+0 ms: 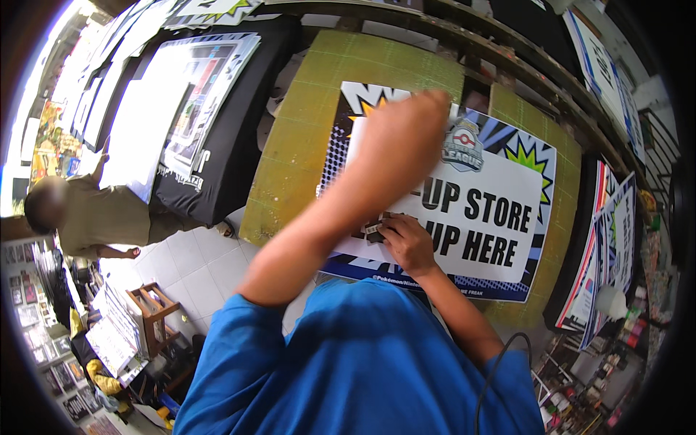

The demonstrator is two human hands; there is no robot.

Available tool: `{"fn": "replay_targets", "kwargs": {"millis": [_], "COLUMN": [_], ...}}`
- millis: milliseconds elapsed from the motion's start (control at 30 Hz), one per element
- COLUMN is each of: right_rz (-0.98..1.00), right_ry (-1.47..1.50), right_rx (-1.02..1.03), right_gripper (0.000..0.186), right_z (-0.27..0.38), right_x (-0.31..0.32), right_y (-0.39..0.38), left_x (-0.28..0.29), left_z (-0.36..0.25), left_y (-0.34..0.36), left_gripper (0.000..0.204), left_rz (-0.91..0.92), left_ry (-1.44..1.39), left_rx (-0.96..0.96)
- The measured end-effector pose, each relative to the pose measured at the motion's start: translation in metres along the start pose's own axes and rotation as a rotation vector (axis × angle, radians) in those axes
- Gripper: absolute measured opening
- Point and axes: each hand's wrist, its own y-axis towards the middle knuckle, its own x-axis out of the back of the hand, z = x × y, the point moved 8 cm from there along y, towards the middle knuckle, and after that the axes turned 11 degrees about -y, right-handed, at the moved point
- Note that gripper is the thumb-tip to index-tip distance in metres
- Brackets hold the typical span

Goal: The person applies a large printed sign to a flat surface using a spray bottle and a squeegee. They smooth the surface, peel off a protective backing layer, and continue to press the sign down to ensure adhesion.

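Note:
A printed sign (471, 261) lies flat on the green table, white in the middle with bold black lettering, a round-topped badge, and a blue, black and starburst border. My left hand (409, 130) is raised over its upper part, closed and slightly blurred. Whatever it may hold is hidden from view, and its forearm covers the sign's left side. Below it, my right hand (407, 245) rests low on the sign, its fingers closed around a small dark block (375, 232) with a pale label. I cannot tell exactly what that block is.
The green table (290, 152) has scuffed board panels. To the left, another person (109, 217) stands by a black-draped table (232, 123) stacked with printed boards. More signs (612, 246) lean at the right. A wooden stool (152, 308) stands on the tiled floor.

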Motion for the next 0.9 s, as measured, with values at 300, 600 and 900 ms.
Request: {"fn": "replay_targets", "kwargs": {"millis": [300, 600, 900], "right_rz": [-0.01, -0.02, -0.006], "right_ry": [0.03, 0.041, 0.043], "right_rx": [-0.02, -0.023, -0.035], "right_gripper": [0.029, 0.031, 0.026], "right_z": [-0.003, -0.002, -0.004], "right_x": [0.0, 0.002, 0.0], "right_y": [-0.003, -0.003, -0.004], "left_x": [0.032, 0.036, 0.038], "left_z": [0.022, 0.025, 0.028], "left_y": [0.03, 0.03, 0.028], "left_gripper": [0.016, 0.015, 0.014], "left_rz": [-0.033, -0.073, -0.073], "left_ry": [-0.014, 0.013, 0.012], "left_rx": [-0.008, -0.044, 0.024]}}
